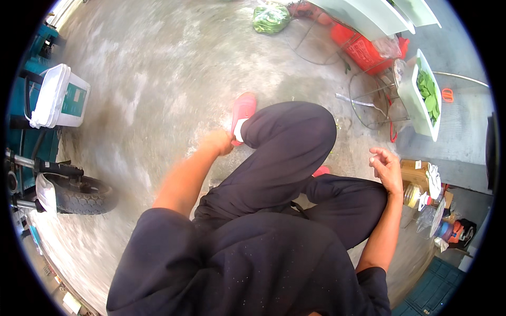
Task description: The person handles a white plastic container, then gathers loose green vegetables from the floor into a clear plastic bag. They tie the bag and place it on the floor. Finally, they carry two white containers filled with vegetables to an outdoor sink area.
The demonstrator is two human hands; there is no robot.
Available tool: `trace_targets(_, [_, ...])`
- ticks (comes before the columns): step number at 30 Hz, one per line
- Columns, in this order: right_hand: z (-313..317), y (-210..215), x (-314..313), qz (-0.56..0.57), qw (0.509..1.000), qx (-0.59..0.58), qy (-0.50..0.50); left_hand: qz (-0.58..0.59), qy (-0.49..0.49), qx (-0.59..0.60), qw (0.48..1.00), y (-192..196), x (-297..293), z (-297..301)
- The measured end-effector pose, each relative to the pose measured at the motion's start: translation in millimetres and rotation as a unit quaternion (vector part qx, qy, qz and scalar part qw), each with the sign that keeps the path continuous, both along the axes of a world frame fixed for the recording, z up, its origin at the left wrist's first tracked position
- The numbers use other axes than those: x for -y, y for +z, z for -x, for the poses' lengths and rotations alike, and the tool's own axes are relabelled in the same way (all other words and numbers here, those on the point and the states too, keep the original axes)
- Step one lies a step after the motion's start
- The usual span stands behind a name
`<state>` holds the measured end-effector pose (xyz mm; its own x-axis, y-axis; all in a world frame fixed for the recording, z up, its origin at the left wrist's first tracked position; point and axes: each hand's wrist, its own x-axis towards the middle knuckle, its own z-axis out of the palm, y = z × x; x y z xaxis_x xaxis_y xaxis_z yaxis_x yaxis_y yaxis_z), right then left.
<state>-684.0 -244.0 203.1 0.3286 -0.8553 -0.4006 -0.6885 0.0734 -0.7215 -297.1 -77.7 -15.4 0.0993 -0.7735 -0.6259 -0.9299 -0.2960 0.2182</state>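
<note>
My left hand (217, 142) is closed and slightly blurred, its curled fingers at the heel of a pinkish-red shoe (243, 107). A white sock (240, 129) shows at the shoe's opening. That leg, in dark trousers (287, 134), is raised and bent across me. Off to the right, my right hand (387, 169) hangs in the air beside my other knee, holding nothing, its fingers loosely bent and apart. Part of a second pinkish-red shoe (321, 171) peeks out between my legs.
To the right, a white tray of green leaves (429, 97) stands by orange-handled scissors (447, 95), a red basket (363, 50) and a wire stool frame (363, 100). A cardboard box (415, 171) sits below. Leftward are a white bucket (60, 96) and a motorbike wheel (81, 195). Bagged greens (270, 18) lie ahead.
</note>
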Motion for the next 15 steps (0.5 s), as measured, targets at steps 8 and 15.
trace_targets(8, [-5.0,-21.9,7.6,0.087,0.994,0.069,0.003,-0.102,0.035,-0.170,0.979,-129.1,-93.5,26.3])
trace_targets(15, [5.3,0.1,14.8,0.246,0.966,-0.074,-0.005,0.077,0.013,-0.115,0.990,-19.1,28.3,-7.8])
